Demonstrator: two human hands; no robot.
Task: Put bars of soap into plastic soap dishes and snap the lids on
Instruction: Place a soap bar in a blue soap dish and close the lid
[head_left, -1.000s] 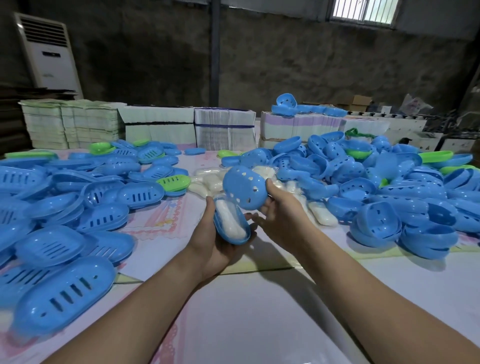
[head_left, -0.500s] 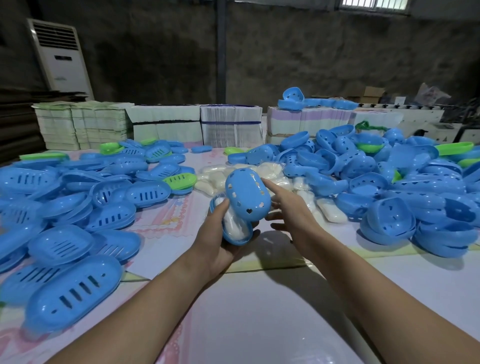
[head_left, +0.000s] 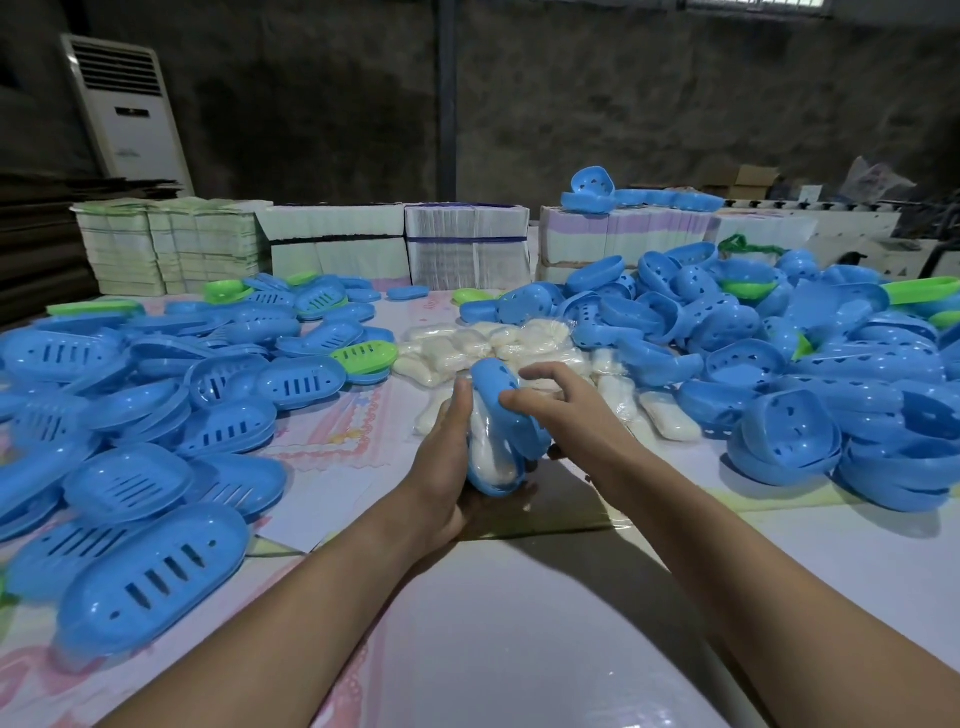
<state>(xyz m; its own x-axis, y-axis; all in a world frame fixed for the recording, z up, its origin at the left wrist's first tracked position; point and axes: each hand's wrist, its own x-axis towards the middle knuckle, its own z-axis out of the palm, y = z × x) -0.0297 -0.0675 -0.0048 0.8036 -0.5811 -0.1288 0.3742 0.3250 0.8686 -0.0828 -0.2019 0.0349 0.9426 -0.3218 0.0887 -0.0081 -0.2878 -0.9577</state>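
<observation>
My left hand (head_left: 441, 467) grips a blue soap dish (head_left: 491, 480) from below and the left, tilted on edge above the table. A white wrapped bar of soap (head_left: 488, 449) lies inside it. My right hand (head_left: 561, 410) holds a blue perforated lid (head_left: 506, 397) against the dish's right side, fingers curled over its top. The lid half covers the soap; a gap still shows on the left. Loose white soap bars (head_left: 488, 345) lie in a pile just beyond my hands.
Slotted blue trays (head_left: 150, 571), a few green, cover the table's left. Deep perforated blue dishes (head_left: 784, 431) heap up on the right. Stacks of flat cartons (head_left: 337, 244) line the far edge. A white standing air conditioner (head_left: 127, 114) is back left.
My right hand has brought the lid down from above the dish onto it, turning it to face the soap. The camera view has tilted slightly down.
</observation>
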